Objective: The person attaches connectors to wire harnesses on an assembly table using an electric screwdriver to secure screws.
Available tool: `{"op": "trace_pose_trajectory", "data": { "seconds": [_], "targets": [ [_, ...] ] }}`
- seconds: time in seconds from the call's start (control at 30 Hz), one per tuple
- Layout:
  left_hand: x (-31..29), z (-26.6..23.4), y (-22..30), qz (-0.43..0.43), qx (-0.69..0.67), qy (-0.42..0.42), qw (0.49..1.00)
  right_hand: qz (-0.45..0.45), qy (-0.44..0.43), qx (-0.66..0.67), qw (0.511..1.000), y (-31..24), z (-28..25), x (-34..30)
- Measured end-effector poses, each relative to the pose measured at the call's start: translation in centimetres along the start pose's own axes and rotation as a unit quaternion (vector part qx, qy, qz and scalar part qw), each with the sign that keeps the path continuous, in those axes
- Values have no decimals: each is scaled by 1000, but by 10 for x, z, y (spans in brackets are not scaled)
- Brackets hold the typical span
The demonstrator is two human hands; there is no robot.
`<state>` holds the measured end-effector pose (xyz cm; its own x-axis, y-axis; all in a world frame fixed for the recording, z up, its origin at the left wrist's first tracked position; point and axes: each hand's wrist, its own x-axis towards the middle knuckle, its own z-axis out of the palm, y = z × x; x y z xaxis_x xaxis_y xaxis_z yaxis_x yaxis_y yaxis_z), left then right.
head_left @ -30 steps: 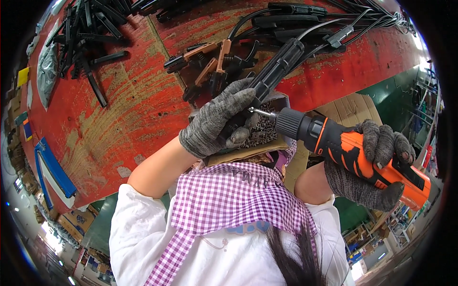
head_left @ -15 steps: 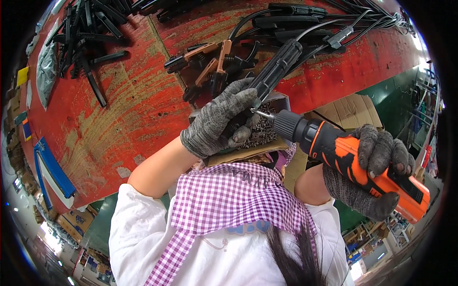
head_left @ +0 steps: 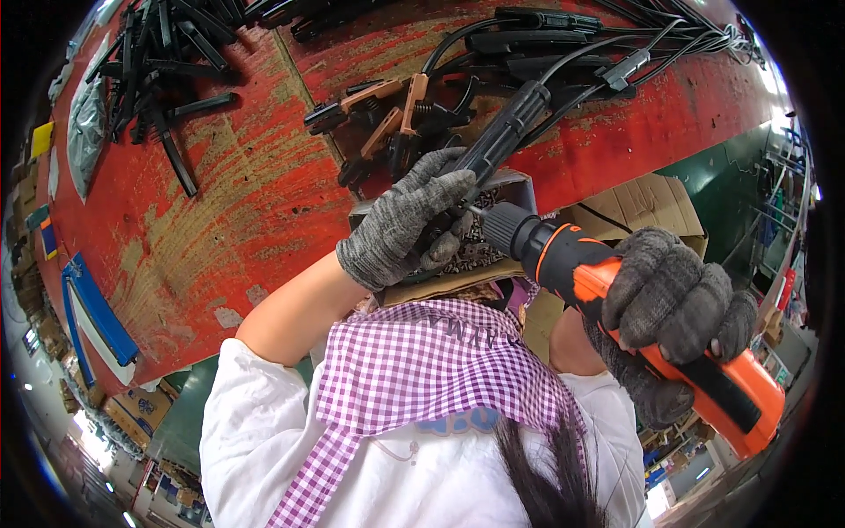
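My left hand [head_left: 407,222], in a grey knit glove, is closed around the lower end of a black ribbed electrode holder [head_left: 506,132] with a cable running from its upper end. In my right hand [head_left: 676,295], also gloved, is an orange and black cordless drill [head_left: 572,260]. Its chuck sits close beside my left fingers, and the bit points at the holder's lower end. My fingers hide the spot where the tip meets the holder. Under both hands stands an open carton [head_left: 521,192] with many small metal screws [head_left: 480,253] inside.
On the worn red table [head_left: 238,211] lie parts with copper-coloured jaws [head_left: 409,106], just beyond my left hand. More black holders with cables [head_left: 537,42] lie at the far right. Black handle pieces [head_left: 163,66] are heaped far left. A cardboard box [head_left: 647,207] stands beyond the drill.
The drill has moved left toward the holder, its rear end dropping lower. Less of the bit shows now. My right hand has shifted left with it; my left hand has barely moved.
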<state>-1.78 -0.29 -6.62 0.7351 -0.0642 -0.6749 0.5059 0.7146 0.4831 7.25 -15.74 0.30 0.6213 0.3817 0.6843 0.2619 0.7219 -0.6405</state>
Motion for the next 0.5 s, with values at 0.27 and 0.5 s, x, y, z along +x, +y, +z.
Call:
{"op": "trace_pose_trajectory", "data": {
  "seconds": [0.27, 0.5],
  "targets": [
    [1, -7, -4, -5, -18, -24, 1000, 7, 20, 29, 999, 4, 7, -2],
    [8, -1, 27, 248, 285, -50, 924, -21, -47, 111, 992, -20, -31, 9]
  ]
}}
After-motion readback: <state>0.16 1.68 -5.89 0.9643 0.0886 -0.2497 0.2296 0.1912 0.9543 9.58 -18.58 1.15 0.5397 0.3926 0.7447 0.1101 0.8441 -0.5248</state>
